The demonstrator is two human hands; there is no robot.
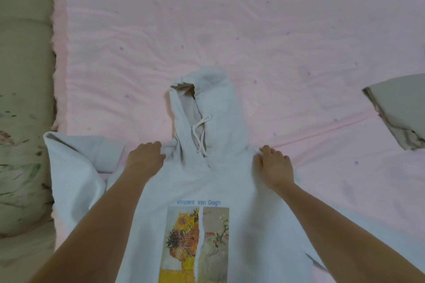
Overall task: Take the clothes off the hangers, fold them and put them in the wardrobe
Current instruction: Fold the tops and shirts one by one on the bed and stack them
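A white hoodie point(220, 181) lies front-up on the pink bed sheet point(253, 30), its hood point(207, 103) pointing away from me. A printed sunflower picture with blue lettering point(197, 241) covers the chest. My left hand point(145, 158) grips the fabric at the left shoulder beside the hood, fingers curled into the cloth. At the right shoulder my right hand point(273, 165) pinches the fabric with bent fingers. The left sleeve point(76, 167) is bunched up and spread toward the bed's left edge. The right sleeve is hidden under my right arm. No hanger is in view.
A pale quilted bedcover with a green leaf print point(20, 145) lies along the left side of the bed. A folded grey-beige cloth point(400, 112) sits at the right edge. The pink sheet stretches wrinkled beyond the hood.
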